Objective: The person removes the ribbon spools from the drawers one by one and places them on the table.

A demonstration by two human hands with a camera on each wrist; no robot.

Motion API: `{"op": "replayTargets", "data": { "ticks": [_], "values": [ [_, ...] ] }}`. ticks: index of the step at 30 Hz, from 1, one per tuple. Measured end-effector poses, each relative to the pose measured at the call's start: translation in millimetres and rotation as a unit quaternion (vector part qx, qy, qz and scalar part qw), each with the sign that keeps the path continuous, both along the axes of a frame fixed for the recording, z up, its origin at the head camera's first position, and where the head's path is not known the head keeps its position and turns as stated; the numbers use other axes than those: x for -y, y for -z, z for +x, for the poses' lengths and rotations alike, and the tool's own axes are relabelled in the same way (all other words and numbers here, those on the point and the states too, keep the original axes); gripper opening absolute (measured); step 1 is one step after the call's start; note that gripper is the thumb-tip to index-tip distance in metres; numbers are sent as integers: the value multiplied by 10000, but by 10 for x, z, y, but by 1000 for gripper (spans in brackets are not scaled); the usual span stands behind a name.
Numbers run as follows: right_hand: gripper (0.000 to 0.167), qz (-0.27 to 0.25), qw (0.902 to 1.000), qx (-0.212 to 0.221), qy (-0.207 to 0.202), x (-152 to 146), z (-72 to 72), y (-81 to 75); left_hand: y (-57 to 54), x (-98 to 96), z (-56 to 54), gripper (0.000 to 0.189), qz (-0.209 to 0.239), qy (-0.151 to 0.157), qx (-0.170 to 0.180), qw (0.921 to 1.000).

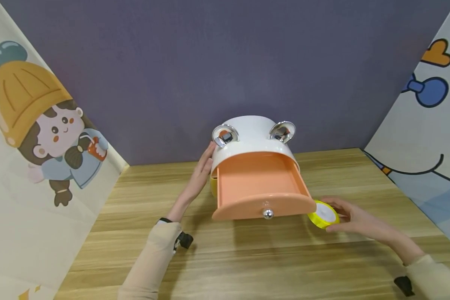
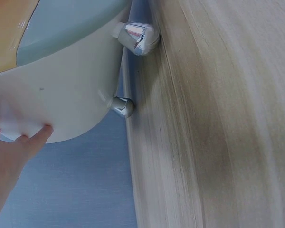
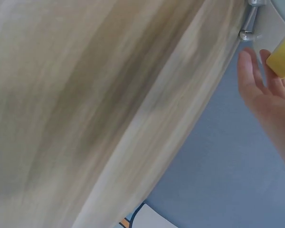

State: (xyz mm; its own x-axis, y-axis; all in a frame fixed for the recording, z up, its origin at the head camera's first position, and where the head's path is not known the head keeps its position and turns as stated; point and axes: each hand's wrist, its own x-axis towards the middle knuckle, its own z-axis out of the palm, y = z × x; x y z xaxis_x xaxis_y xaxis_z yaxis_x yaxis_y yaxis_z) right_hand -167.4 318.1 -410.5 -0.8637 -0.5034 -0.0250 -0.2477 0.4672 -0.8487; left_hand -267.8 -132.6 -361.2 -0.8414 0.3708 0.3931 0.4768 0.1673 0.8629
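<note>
Shell (image 1: 253,131): smooth glossy plastic. Drawer (image 1: 259,175): smooth plastic, shinier front. Knob (image 1: 268,213) at drawer's 6 o'clock, ears (image 1: 225,135) at shell's 10 and 2: mirror-polished, metallic. Roll (image 1: 324,213), drawer's 4 o'clock: shiny plastic. Tabletop (image 1: 266,266): smooth wood grain. Sleeves (image 1: 151,258): matt cloth.

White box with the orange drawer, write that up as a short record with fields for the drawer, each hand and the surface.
box: white, two shiny ears on top
drawer: orange, pulled out, silver knob in front
left hand: touching the box's left side
right hand: holding a yellow roll near the drawer's right front corner
surface: wood-grain table
</note>
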Motion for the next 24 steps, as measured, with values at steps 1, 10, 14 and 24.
{"op": "replayTargets", "data": {
  "ticks": [1, 10, 14, 24],
  "values": [
    [66, 21, 10000, 5, 38, 2, 6, 2, -2, -1, 2, 52, -7, -8, -13, 10000],
    [66, 138, 9997, -1, 191, 21, 46, 70, -2, 0, 8, 52, -85, -58, -12, 9999],
    [68, 187, 9995, 135, 220, 12, 47, 126, 2, -2, 7, 53, -87, -48, -29, 9999],
    [65, 190, 9994, 206, 180, 17, 69, 190, -3, -5, 23, 52, -41, -61, -14, 10000]
  ]
}}
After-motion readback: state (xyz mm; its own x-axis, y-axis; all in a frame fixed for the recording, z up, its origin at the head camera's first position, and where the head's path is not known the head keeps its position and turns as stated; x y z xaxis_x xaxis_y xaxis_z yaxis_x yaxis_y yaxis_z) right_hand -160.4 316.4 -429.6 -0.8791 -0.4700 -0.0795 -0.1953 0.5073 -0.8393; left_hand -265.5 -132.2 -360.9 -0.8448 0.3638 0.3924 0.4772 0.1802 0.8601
